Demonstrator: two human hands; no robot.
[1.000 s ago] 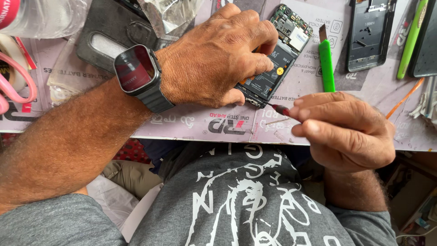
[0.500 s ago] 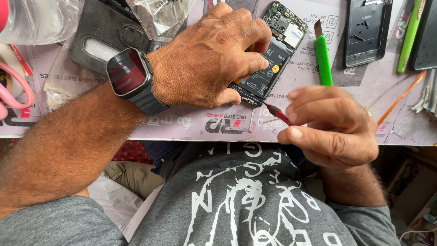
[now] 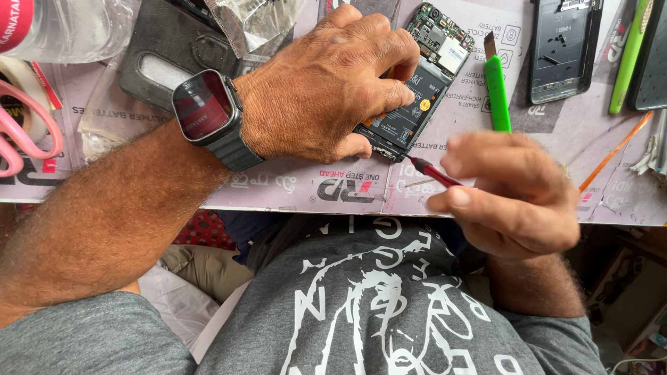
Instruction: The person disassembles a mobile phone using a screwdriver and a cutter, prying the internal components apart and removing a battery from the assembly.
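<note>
My left hand [image 3: 326,87], with a dark smartwatch [image 3: 205,111] on the wrist, presses down on an opened phone [image 3: 417,90] that lies on the bench mat with its black battery and green circuit board showing. My right hand [image 3: 514,191] pinches a thin red-handled screwdriver [image 3: 431,170]. Its tip points at the phone's lower edge, right beside my left thumb. The hand is slightly blurred.
A green-handled utility knife [image 3: 497,83] lies right of the phone. A black phone frame [image 3: 563,48] and a green tool [image 3: 629,55] sit at the far right, with an orange strip [image 3: 615,149] nearby. Pink scissors [image 3: 24,128], a plastic bottle [image 3: 62,28] and a grey case [image 3: 163,66] are at left.
My right hand has shifted up and left with the screwdriver, bringing the tip closer to the phone's lower edge. My left hand stays pressed on the phone.
</note>
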